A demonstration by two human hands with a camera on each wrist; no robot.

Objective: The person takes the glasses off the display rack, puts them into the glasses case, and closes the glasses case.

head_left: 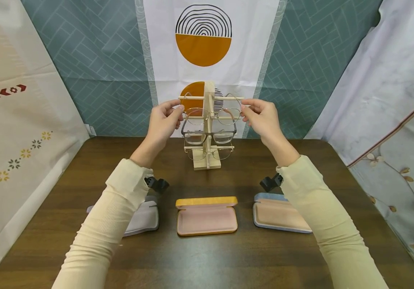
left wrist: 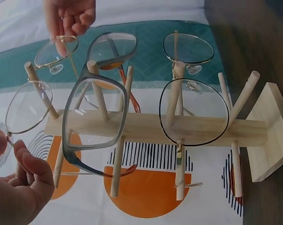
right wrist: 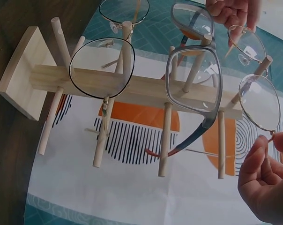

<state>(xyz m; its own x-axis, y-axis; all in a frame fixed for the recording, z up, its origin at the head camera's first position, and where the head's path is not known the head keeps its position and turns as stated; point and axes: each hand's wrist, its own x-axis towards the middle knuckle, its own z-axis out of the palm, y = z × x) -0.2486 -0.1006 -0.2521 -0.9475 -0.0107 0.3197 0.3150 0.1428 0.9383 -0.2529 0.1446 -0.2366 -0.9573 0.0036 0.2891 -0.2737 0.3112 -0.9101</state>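
In the head view my left hand [head_left: 164, 121] and right hand [head_left: 262, 119] hold a pair of thin gold-rimmed eyeglasses [head_left: 229, 116] from either side, at the top of a wooden display stand [head_left: 209, 89]. Each hand pinches the frame between thumb and fingers near a hinge. Whether the bridge touches the top peg, I cannot tell. Below them hang dark, thick-framed eyeglasses [left wrist: 119, 143] with orange-tipped temples. A round pair with thin black and gold rims [left wrist: 194, 144] sits lowest on the stand.
Three open glasses cases lie on the brown table [head_left: 199, 261]: a yellow one [head_left: 207, 228] in the middle, a blue one [head_left: 279, 218] partly behind the right sleeve, and a pale grey one [head_left: 143, 220] partly behind the left. A patterned cloth [head_left: 120, 92] hangs behind the stand.
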